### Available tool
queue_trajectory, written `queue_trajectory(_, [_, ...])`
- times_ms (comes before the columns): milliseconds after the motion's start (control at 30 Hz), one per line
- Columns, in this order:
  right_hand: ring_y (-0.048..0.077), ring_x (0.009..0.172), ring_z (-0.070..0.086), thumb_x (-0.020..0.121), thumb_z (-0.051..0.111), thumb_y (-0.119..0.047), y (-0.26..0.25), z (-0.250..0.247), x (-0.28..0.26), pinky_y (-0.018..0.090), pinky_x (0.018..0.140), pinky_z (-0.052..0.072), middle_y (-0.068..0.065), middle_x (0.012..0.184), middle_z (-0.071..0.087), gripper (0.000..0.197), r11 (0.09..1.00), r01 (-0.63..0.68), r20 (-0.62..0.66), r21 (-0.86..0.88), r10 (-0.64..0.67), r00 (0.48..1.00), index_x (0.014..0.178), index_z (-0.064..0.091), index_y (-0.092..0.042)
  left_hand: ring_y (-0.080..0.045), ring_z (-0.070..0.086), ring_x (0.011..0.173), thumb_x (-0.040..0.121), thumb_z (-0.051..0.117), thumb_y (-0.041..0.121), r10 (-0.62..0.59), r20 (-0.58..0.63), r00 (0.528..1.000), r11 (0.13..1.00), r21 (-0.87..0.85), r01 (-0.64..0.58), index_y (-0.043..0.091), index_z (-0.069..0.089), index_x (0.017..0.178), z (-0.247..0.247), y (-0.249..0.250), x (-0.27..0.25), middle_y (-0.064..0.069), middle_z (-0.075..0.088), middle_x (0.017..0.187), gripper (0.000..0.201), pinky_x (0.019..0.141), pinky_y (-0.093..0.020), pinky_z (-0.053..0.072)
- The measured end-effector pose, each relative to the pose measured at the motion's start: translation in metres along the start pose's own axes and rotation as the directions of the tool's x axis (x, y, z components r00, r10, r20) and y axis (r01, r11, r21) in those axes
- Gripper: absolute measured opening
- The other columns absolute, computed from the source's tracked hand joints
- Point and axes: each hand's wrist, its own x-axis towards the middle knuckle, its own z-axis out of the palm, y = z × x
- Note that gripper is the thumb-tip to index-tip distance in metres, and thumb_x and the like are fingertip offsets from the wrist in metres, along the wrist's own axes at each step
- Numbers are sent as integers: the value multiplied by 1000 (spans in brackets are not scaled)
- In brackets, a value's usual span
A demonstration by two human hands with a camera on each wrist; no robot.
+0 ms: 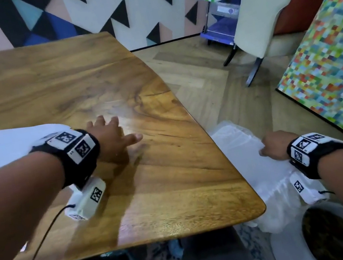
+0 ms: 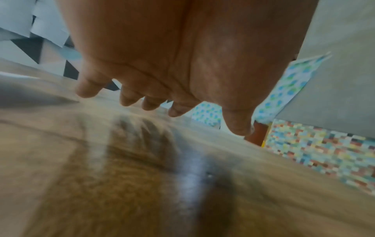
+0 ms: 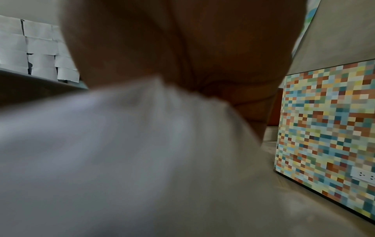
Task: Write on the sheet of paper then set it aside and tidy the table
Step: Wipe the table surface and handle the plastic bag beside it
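Observation:
A white sheet of paper (image 1: 4, 148) lies on the wooden table (image 1: 164, 188) at the left, partly under my left forearm. My left hand (image 1: 112, 138) rests just past it with fingers spread low over bare wood; the left wrist view shows the left hand (image 2: 162, 99) holding nothing. Off the table's right edge my right hand (image 1: 272, 146) grips a bunched white plastic bag (image 1: 244, 158). In the right wrist view, the bag (image 3: 121, 144) gathers into the curled fingers. No pen is in view.
A white bin (image 1: 288, 251) with a dark inside stands on the floor at the lower right, under the bag. A cream chair (image 1: 259, 11), a blue cart (image 1: 220, 25) and a mosaic panel (image 1: 338, 66) stand to the right.

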Motion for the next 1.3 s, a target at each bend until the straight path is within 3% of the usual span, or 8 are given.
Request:
queue_trajectory(167, [29,108,61,97,51,-38,-5,1,8,31,83,46,13,120,63,40,1000,4,11,-3,-4,1000,118,62,-6,-47,24,146,79,36,91,94,-10,996,993,72,-93,25,37,146,12,36,28,-18,20,163,94,116,-60,27])
queue_trajectory(333, [29,100,61,96,52,-36,-13,1,15,29,77,45,12,108,63,34,1000,19,16,-15,-19,1000,108,63,-6,-43,1,154,59,29,101,276,67,959,954,103,-282,29,10,163,16,124,24,-7,-3,171,127,121,-64,10])
queue_trajectory(533, [28,86,62,92,56,-35,-19,-4,16,29,71,46,7,87,60,25,1000,26,8,2,-26,1000,84,58,-12,-33,-2,157,73,30,98,566,255,784,788,110,-606,39,7,162,16,174,-18,3,-1,171,109,123,-62,6])
queue_trajectory(800, [27,78,57,92,56,-34,-13,-6,8,29,68,43,1,67,47,34,1000,22,-9,-8,-22,1000,66,47,-14,-41,16,151,78,36,91,174,70,982,981,78,-179,37,19,157,3,51,-13,-10,13,167,98,119,-61,23])
queue_trajectory(900, [27,79,56,93,55,-33,-14,-10,2,28,67,41,0,68,46,28,999,39,-13,-27,-40,999,77,52,-10,-40,2,155,72,29,96,344,231,910,922,103,-374,45,11,159,9,61,-33,4,-1,171,102,119,-66,17])
queue_trajectory(1033, [26,82,54,95,54,-33,-14,-14,-4,29,70,41,6,84,54,25,998,53,-19,-44,-54,998,86,54,-10,-8,-1,155,69,34,90,600,274,752,799,-261,-542,53,8,157,8,89,-71,25,-1,167,99,125,-50,3])
queue_trajectory(1200, [27,86,55,95,54,-34,-10,-14,-7,29,72,42,8,92,56,25,998,47,-26,-30,-48,999,91,58,-9,-32,14,155,53,22,97,270,3,963,942,-209,-264,36,4,162,13,46,-62,-5,-4,171,126,122,-56,21])
queue_trajectory(1300, [27,87,57,95,54,-35,-8,-8,-4,29,74,44,8,92,57,27,999,47,-12,-14,-47,999,91,58,-9,-45,14,152,40,15,107,35,9,999,997,-72,-35,24,17,161,25,-2,-47,-20,8,167,146,119,-61,23])
